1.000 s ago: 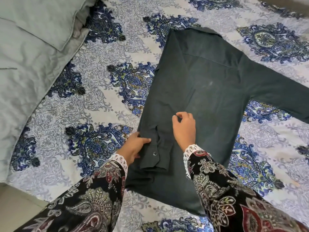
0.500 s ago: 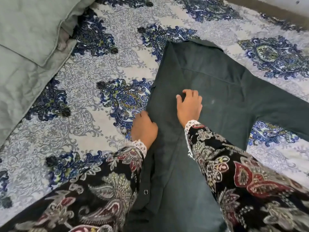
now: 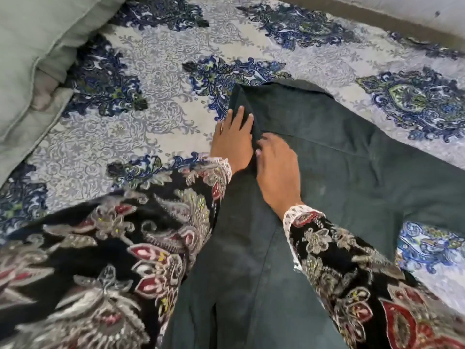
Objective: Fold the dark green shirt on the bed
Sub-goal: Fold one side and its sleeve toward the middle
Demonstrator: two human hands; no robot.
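Note:
The dark green shirt point(image 3: 339, 172) lies flat on the bed, its left side folded inward along a long crease. One sleeve stretches off to the right. My left hand point(image 3: 232, 139) rests with straight fingers on the shirt's folded left edge near the shoulder. Right beside it, my right hand point(image 3: 276, 170) presses on the shirt with bent fingertips at the crease; no cloth shows lifted between its fingers. The lower part of the shirt is partly hidden by my patterned sleeves.
The bed is covered by a grey sheet point(image 3: 156, 117) with blue paisley patterns. Pale green pillows point(image 3: 30, 59) lie at the upper left. A wall edge point(image 3: 377, 13) runs along the top right beyond the bed.
Both hands have slid up the folded left edge, from near the cuff and hem toward the shoulder. The camera has moved closer and the view has shifted upward.

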